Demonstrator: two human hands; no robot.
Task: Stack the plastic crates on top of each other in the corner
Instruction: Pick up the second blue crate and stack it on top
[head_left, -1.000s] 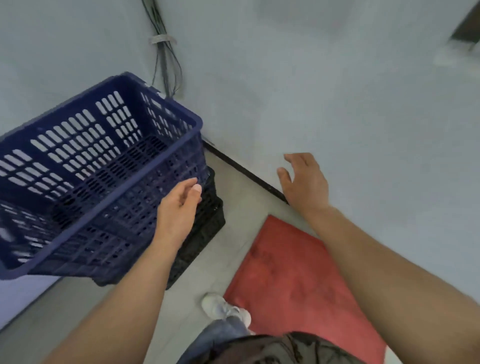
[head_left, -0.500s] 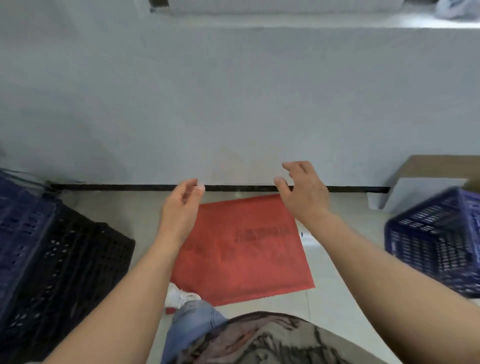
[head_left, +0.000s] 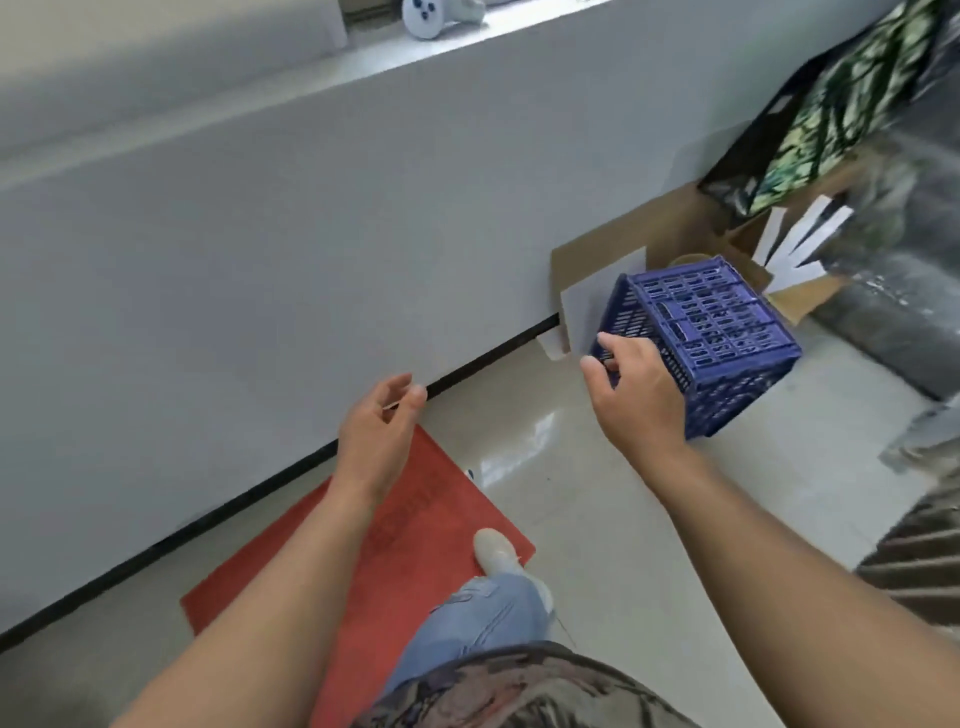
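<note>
A blue plastic crate (head_left: 711, 332) stands upside down on the pale floor near the wall, at the right of the view. My right hand (head_left: 636, 387) is stretched out in front of the crate's near left corner, fingers apart and holding nothing; I cannot tell if it touches the crate. My left hand (head_left: 382, 434) hangs open further left, above the red mat and in front of the wall. The stacked crates in the corner are out of view.
A red mat (head_left: 374, 566) lies on the floor by the grey wall (head_left: 260, 270). Flattened cardboard (head_left: 649, 234), white sheets and a patterned bag (head_left: 852, 98) crowd the space behind the crate. My leg and white shoe (head_left: 493, 551) stand on the mat's edge.
The view has swung right, away from the corner stack. The blue crate on the floor has come close, and my right hand has reached out to it. Both hands stay empty.
</note>
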